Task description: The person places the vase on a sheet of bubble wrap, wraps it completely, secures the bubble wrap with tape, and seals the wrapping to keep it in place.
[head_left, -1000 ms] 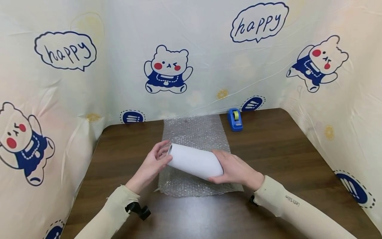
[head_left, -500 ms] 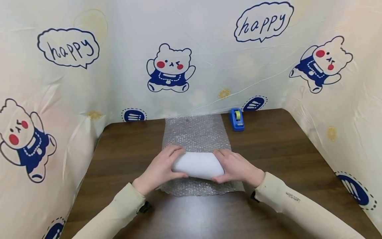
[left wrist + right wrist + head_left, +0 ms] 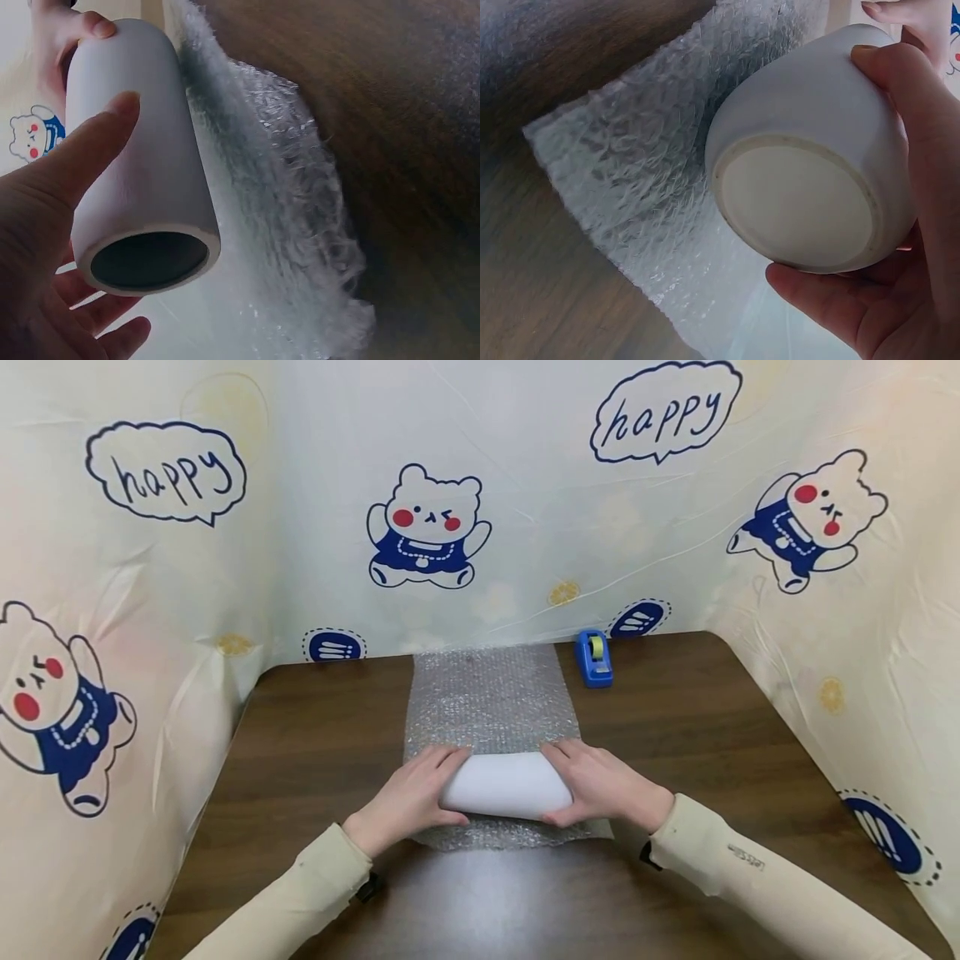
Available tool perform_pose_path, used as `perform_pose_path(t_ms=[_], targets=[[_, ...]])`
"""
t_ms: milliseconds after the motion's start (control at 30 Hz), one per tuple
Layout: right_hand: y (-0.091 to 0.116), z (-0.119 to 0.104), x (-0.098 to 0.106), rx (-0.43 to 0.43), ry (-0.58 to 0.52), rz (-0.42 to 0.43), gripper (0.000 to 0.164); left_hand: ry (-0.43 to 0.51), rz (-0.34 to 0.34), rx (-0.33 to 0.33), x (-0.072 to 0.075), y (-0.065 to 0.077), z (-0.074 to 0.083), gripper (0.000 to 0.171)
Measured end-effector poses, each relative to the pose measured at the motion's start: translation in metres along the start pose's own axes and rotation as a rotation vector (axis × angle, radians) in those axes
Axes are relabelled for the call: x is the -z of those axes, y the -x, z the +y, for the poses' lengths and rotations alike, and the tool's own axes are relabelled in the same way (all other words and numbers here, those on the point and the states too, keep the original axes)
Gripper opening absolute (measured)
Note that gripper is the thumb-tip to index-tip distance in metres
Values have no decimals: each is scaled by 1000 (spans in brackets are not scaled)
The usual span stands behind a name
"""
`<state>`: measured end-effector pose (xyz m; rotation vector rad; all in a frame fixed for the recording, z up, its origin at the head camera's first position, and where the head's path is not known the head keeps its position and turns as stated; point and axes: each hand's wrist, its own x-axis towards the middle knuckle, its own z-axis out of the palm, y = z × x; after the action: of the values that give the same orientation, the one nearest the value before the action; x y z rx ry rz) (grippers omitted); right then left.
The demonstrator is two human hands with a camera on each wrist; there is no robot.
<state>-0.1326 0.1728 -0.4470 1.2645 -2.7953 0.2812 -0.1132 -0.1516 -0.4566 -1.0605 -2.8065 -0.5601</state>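
Observation:
A white ceramic vase lies on its side, crosswise over a sheet of clear bubble wrap. My left hand grips its mouth end, thumb on the near side and fingers over the far side. In the left wrist view the round, dark opening of the vase faces the camera. My right hand holds the wider base end the same way. The flat, unglazed bottom of the vase shows in the right wrist view, close over the bubble wrap.
A blue tape dispenser with a yellowish roll stands at the back of the brown wooden table, right of the bubble wrap. A patterned cloth curtain with bears and "happy" bubbles surrounds the table's back and sides.
The vase has turned from slanted to nearly level and come slightly nearer and lower. My left hand has shifted from the rim to a grip around the mouth end; the right keeps its hold.

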Motion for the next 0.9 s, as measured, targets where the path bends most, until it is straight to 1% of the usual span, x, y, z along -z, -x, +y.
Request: perform_pose_path(t_ms=[200, 267, 467, 600, 767, 900], targets=[[2, 1, 1, -5, -8, -31, 89, 29, 2, -6, -3, 1, 0, 79], [2, 0, 2, -7, -9, -40, 89, 33, 3, -7, -3, 2, 0, 77], [5, 0, 6, 2, -7, -30, 89, 59, 7, -13, -3, 3, 0, 76], [6, -1, 6, 5, -9, -29, 89, 66, 12, -31, -5, 3, -1, 75], [6, -2, 2, 11, -7, -51, 87, 61, 3, -40, -11, 6, -3, 74], [5, -3, 1, 12, 7, -56, 87, 37, -4, -37, -14, 7, -4, 76]])
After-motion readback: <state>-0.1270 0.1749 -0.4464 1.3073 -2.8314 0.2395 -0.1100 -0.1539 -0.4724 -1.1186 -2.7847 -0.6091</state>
